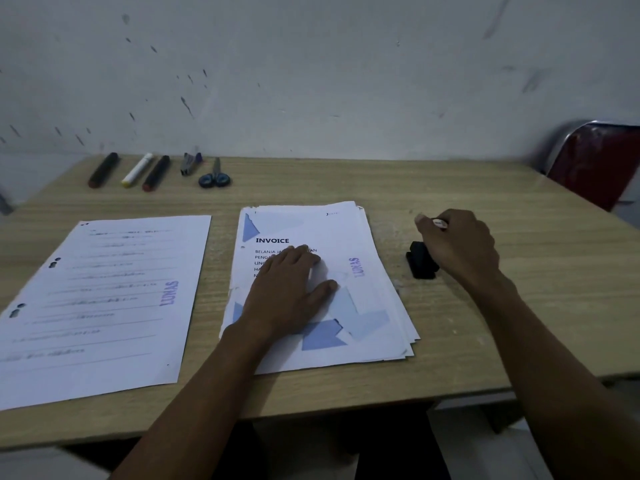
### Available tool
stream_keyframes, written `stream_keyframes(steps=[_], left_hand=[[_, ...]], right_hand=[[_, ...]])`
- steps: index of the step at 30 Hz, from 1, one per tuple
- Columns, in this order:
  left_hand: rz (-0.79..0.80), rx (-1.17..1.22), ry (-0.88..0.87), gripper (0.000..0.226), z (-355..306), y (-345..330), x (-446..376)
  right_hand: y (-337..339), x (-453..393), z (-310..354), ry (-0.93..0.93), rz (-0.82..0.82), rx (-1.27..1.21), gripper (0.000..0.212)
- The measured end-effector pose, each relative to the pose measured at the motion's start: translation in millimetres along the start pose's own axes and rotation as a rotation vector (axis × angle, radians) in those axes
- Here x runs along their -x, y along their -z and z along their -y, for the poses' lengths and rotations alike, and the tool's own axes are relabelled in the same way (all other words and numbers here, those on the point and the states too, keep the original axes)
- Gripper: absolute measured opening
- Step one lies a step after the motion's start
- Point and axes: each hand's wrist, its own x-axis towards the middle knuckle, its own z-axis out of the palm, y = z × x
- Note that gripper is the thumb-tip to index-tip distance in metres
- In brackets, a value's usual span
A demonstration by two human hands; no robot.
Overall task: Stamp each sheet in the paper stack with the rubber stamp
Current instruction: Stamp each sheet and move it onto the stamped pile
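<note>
Head view: left hand (292, 289) flat with fingers straight, pressed on the stack (322, 282) at frame centre, top sheet headed INVOICE and already marked LUNAS. Right hand (457, 247) clenched round the stamp (420, 259) at centre right, stamp standing on the worktop (467, 334) just beside the stack. Stamped sheet (100, 299) at left. Three markers (104, 169), stapler (189, 163) and scissors (214, 176) lined up at upper left. Red chair (595, 161) at right edge.

A light wood-grain table (485, 306) stands against a pale wall (311, 64) flecked with dark scuffs and streaks. Beyond the table's far right corner sits a red chair (595, 164) with a metal frame. The light is dim.
</note>
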Motion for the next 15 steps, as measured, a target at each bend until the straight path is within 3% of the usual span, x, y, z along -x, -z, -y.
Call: stream_keyframes(steps=[15], left_hand=[[-0.002,0.059,-0.014,0.064,-3.0,2.5,-1.8]], right_hand=[[-5.0,14.7,4.2,0.07,0.021,0.025,0.044]])
